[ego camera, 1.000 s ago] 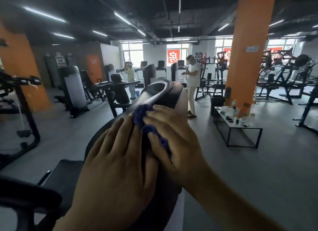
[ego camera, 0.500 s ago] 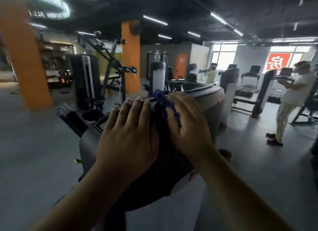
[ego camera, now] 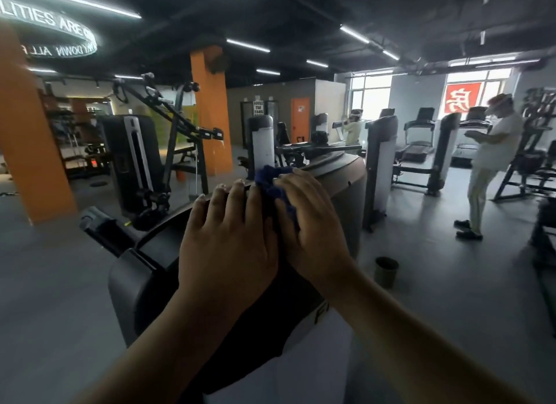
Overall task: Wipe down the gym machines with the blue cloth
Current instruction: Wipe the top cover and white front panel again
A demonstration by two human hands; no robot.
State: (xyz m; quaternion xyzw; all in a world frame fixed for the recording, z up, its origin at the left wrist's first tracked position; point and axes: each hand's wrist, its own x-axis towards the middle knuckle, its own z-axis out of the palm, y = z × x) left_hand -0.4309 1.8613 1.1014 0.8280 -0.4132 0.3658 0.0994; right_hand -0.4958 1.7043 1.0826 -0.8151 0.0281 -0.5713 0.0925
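Your cloth (ego camera: 272, 178) is deep blue against the machine cover (ego camera: 334, 178), which is black in the middle, grey at the rim and white lower down. Behind it you have orange pillars (ego camera: 209, 112), an orange door (ego camera: 300, 118), a red sign (ego camera: 462, 98) with a white character, a plain grey floor (ego camera: 451, 298) and an olive bin (ego camera: 386, 273).

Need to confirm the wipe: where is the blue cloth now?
Head view, centre: the blue cloth is bunched under the right hand on the machine top, just right of the left hand.
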